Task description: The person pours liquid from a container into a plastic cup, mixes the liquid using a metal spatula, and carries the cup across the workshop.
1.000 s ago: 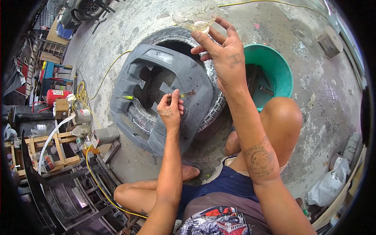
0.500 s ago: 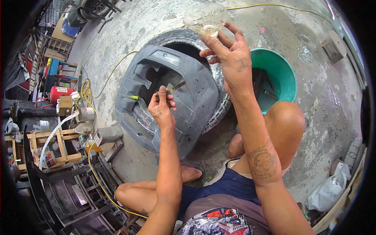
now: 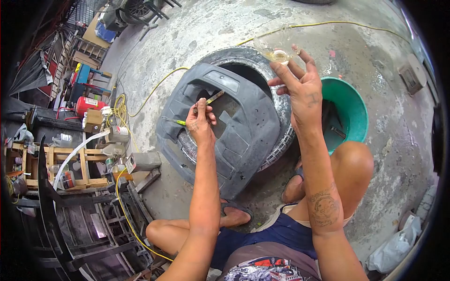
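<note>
In my right hand point(image 3: 300, 84), raised above the tyre's far right side, is a clear plastic container point(image 3: 280, 55), like a cut-off bottle, with a little yellowish liquid in it. My left hand point(image 3: 201, 124) is closed on a slim, flat stick-like tool point(image 3: 215, 97) whose exact kind I cannot make out. Below it lies a grey moulded plastic panel point(image 3: 253, 136) with a large opening. The panel rests on a tyre point(image 3: 281, 105). A screwdriver with a yellow-green handle point(image 3: 177, 122) is at the panel's left, beside my left hand.
A green bucket point(image 3: 358, 112) with tools inside stands right of the tyre. A yellow hose point(image 3: 154, 100) runs across the concrete floor. On the left are a wooden pallet point(image 3: 84, 161), a red tank point(image 3: 88, 105) and metal frames. A white plastic bag point(image 3: 396, 246) sits at lower right.
The whole view has shifted, so the panel, tyre and bucket appear farther right and lower. Both hands keep hold of their things, and the tool's tip sits nearer the panel's upper edge.
</note>
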Action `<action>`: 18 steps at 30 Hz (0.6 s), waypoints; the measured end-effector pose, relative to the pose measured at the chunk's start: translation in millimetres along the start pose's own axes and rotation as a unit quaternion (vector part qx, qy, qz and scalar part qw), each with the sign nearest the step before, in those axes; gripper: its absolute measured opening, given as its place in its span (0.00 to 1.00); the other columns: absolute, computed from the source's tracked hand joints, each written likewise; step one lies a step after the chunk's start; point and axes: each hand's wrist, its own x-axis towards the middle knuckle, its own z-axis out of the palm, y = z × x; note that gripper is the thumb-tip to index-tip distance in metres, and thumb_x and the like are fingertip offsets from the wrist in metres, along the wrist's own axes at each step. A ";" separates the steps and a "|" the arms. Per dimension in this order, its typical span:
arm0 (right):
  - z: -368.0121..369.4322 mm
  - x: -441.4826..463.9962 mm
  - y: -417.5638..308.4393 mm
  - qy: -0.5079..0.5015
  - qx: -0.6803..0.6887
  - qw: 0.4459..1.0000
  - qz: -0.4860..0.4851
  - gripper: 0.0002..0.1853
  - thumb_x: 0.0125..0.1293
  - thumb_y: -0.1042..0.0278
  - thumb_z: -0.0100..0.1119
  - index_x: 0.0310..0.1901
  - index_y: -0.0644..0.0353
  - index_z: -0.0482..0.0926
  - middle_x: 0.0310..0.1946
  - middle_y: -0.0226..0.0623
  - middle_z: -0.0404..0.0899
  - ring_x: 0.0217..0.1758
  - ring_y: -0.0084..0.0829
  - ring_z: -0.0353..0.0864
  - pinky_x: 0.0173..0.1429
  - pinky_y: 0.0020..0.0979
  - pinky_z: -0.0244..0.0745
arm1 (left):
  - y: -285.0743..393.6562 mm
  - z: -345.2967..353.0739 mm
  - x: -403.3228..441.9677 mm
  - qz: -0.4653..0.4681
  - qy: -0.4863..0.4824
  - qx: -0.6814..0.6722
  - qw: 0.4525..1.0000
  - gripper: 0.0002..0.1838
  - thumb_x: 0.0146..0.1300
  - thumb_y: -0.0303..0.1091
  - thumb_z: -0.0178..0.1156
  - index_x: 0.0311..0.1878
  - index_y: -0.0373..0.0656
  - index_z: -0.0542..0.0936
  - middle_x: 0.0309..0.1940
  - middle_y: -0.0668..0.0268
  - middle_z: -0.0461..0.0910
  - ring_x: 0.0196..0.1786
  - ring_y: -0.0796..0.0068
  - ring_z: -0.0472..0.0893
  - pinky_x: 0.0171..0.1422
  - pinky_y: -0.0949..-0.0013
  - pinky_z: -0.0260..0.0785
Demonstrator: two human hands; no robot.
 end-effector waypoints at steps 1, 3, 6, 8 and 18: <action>0.2 0.1 1.0 -0.001 0.004 1.000 0.000 0.37 0.63 0.67 0.73 0.69 0.66 0.63 0.52 0.44 0.85 0.31 0.23 0.85 0.33 0.20 0.72 | -1.2 -0.2 2.0 0.001 -0.001 0.000 1.000 0.11 0.67 0.40 0.70 0.38 0.43 0.80 0.25 0.68 0.81 0.17 0.83 0.75 0.16 0.78 0.62; 1.0 0.3 1.3 -0.002 0.008 1.000 -0.001 0.37 0.63 0.67 0.73 0.69 0.66 0.63 0.52 0.45 0.85 0.31 0.23 0.85 0.33 0.20 0.71 | -5.0 0.3 4.1 -0.001 0.002 0.009 1.000 0.11 0.68 0.40 0.70 0.38 0.43 0.81 0.25 0.69 0.81 0.17 0.83 0.75 0.16 0.78 0.62; 2.4 0.1 1.5 -0.003 -0.005 1.000 0.005 0.37 0.63 0.68 0.73 0.69 0.66 0.63 0.53 0.46 0.84 0.31 0.23 0.85 0.33 0.20 0.72 | -12.3 1.6 5.1 -0.031 -0.003 0.030 0.999 0.10 0.72 0.40 0.66 0.42 0.43 0.84 0.26 0.70 0.81 0.18 0.83 0.74 0.18 0.78 0.61; 3.1 0.5 2.7 -0.004 0.005 1.000 0.002 0.38 0.63 0.68 0.73 0.69 0.66 0.63 0.53 0.46 0.84 0.31 0.23 0.85 0.33 0.20 0.72 | -19.1 3.0 4.3 -0.038 -0.013 0.030 0.999 0.10 0.72 0.41 0.65 0.43 0.43 0.84 0.26 0.70 0.81 0.18 0.83 0.74 0.18 0.78 0.61; 2.7 2.0 4.2 0.000 -0.002 1.000 0.001 0.38 0.63 0.68 0.73 0.69 0.68 0.62 0.53 0.47 0.84 0.30 0.23 0.85 0.32 0.19 0.72 | -41.5 14.9 1.8 -0.050 -0.036 0.039 0.997 0.12 0.72 0.40 0.65 0.41 0.41 0.82 0.25 0.69 0.80 0.18 0.83 0.75 0.18 0.79 0.62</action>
